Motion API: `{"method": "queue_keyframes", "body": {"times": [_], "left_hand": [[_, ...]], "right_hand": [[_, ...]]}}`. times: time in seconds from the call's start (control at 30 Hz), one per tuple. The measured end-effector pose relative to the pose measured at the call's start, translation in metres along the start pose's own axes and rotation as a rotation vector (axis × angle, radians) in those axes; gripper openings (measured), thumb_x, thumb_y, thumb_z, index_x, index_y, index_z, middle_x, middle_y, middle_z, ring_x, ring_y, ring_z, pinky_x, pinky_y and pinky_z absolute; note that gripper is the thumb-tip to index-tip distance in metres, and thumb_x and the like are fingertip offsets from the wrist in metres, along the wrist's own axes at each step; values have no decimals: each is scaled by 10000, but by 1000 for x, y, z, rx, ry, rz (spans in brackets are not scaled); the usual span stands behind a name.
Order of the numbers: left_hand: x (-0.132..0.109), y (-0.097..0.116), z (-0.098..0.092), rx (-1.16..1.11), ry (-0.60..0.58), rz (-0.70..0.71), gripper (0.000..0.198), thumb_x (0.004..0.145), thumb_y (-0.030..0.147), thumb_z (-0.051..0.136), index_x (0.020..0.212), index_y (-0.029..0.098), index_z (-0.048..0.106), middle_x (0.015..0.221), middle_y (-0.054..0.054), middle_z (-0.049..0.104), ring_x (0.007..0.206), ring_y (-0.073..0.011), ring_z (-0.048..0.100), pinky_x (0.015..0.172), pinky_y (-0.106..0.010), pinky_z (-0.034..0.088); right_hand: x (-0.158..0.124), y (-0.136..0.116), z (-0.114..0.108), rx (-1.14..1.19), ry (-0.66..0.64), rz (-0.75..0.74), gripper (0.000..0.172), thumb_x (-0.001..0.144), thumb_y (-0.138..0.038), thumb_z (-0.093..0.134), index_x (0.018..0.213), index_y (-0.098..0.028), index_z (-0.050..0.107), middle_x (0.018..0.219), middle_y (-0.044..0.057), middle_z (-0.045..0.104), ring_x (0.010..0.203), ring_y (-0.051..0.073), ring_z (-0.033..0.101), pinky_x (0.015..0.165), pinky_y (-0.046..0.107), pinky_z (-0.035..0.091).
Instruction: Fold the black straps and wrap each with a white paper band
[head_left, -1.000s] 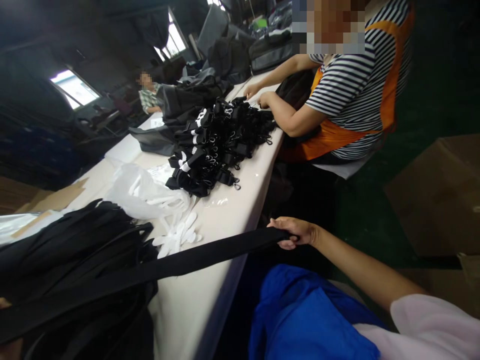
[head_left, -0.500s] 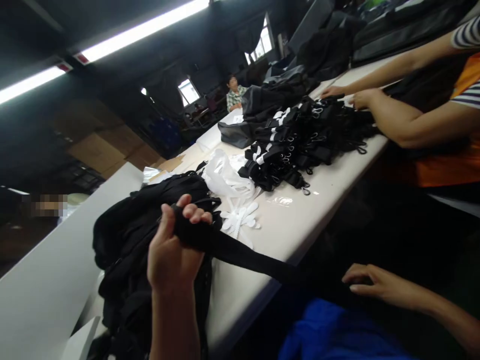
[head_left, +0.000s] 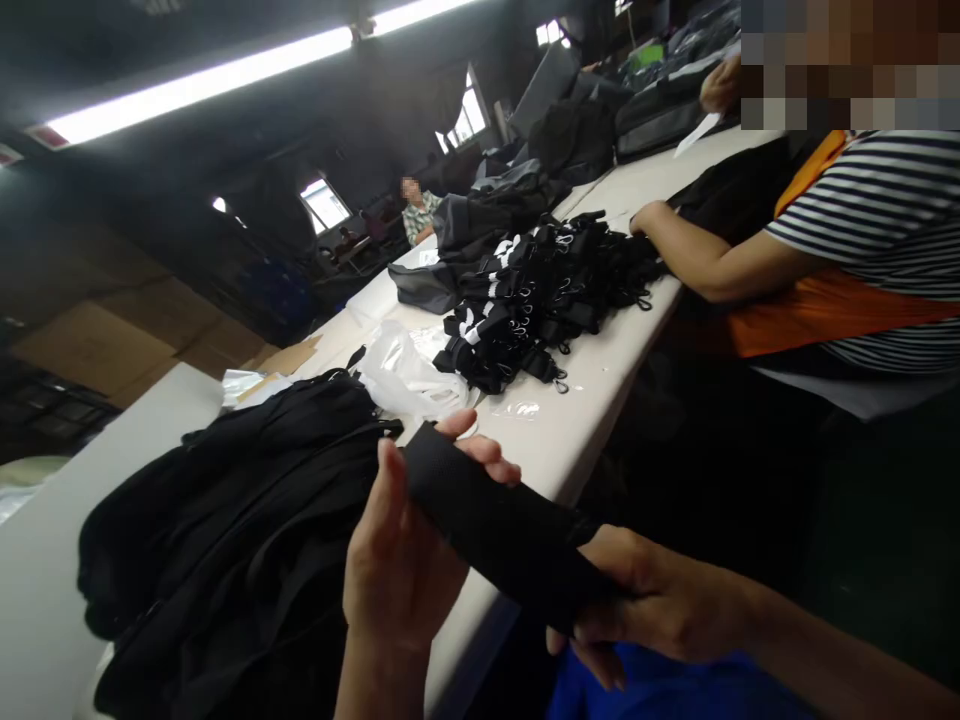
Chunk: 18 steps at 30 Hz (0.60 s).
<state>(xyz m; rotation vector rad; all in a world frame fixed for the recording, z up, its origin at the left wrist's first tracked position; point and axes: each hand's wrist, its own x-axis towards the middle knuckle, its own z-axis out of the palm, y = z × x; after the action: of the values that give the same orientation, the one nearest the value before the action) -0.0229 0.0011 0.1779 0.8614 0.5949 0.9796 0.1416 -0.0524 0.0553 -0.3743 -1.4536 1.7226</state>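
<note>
A wide black webbing strap [head_left: 491,520] stretches between my two hands, looking folded into a flat band. My left hand [head_left: 412,560] is closed around its upper end, with fingers behind it and the thumb at its edge. Lower right, my right hand [head_left: 664,595] grips the other end between thumb and fingers. To the left of my left hand, a large pile of black straps or cloth [head_left: 247,540] lies on the table. Behind the strap, a white translucent plastic bag [head_left: 409,370] rests on the tabletop, near a heap of black straps with white parts and metal hooks [head_left: 517,310].
The pale table [head_left: 592,405] runs diagonally away from me. A co-worker in a striped shirt and orange apron [head_left: 855,240] works at its right edge. A white panel [head_left: 161,440] borders the left side. Cardboard boxes [head_left: 97,345] stand beyond, and another person [head_left: 418,215] sits farther back.
My right hand has come up from the lower right and now grips the strap near my left hand. The strap spans a shorter length. The co-worker's one hand has lifted a white strip away.
</note>
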Motion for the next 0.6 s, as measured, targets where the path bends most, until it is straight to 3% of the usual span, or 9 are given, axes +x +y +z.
{"method": "queue_keyframes", "body": {"times": [0.1, 0.17, 0.23, 0.3, 0.4, 0.5, 0.6], "left_hand": [[-13, -25, 1, 212, -82, -53, 554, 754, 498, 732, 1191, 165, 656, 1132, -155, 693, 991, -324, 663, 819, -397, 564], [-18, -39, 3, 368, -151, -120, 482, 798, 455, 704, 1180, 163, 669, 1194, -164, 669, 855, -277, 685, 677, -333, 567], [-18, -46, 5, 489, -204, -174, 376, 894, 408, 594, 1157, 154, 683, 1224, -164, 652, 655, -173, 655, 556, -272, 529], [-14, -42, 7, 518, -219, -153, 331, 942, 355, 521, 1129, 144, 693, 1196, -159, 665, 596, -134, 627, 554, -263, 527], [-8, -25, 11, 391, -121, -2, 292, 941, 335, 523, 1057, 142, 709, 1041, -132, 717, 778, -209, 688, 701, -318, 574], [3, -9, 14, 295, -13, 125, 280, 958, 317, 490, 992, 144, 708, 905, -97, 730, 910, -224, 694, 849, -358, 568], [20, -1, 12, 273, -11, 158, 286, 972, 278, 453, 991, 123, 693, 876, -91, 726, 852, -207, 706, 848, -372, 577]], "right_hand": [[-3, -14, 0, -94, 121, -80, 327, 956, -409, 534, 976, -107, 658, 651, 29, 592, 546, 112, 551, 550, 230, 463], [0, -19, -1, -108, 154, -117, 312, 957, -410, 531, 910, -120, 637, 669, 25, 579, 582, 114, 554, 570, 230, 470], [5, -18, -4, -62, 173, -146, 315, 953, -406, 541, 836, -123, 614, 667, 24, 573, 601, 116, 559, 575, 227, 472], [10, -12, -8, 41, 177, -157, 311, 936, -397, 576, 823, -110, 612, 661, 29, 588, 598, 116, 570, 577, 225, 472], [14, -1, -15, 171, 164, -113, 306, 873, -398, 671, 847, -95, 638, 663, 37, 631, 580, 120, 590, 608, 242, 485], [18, 3, -24, 46, 287, -66, 284, 821, -368, 734, 799, -91, 672, 710, 54, 667, 651, 138, 617, 679, 252, 485], [22, 4, -33, -156, 413, -77, 277, 830, -364, 723, 782, -93, 694, 723, 49, 662, 690, 141, 606, 696, 245, 468]]}}
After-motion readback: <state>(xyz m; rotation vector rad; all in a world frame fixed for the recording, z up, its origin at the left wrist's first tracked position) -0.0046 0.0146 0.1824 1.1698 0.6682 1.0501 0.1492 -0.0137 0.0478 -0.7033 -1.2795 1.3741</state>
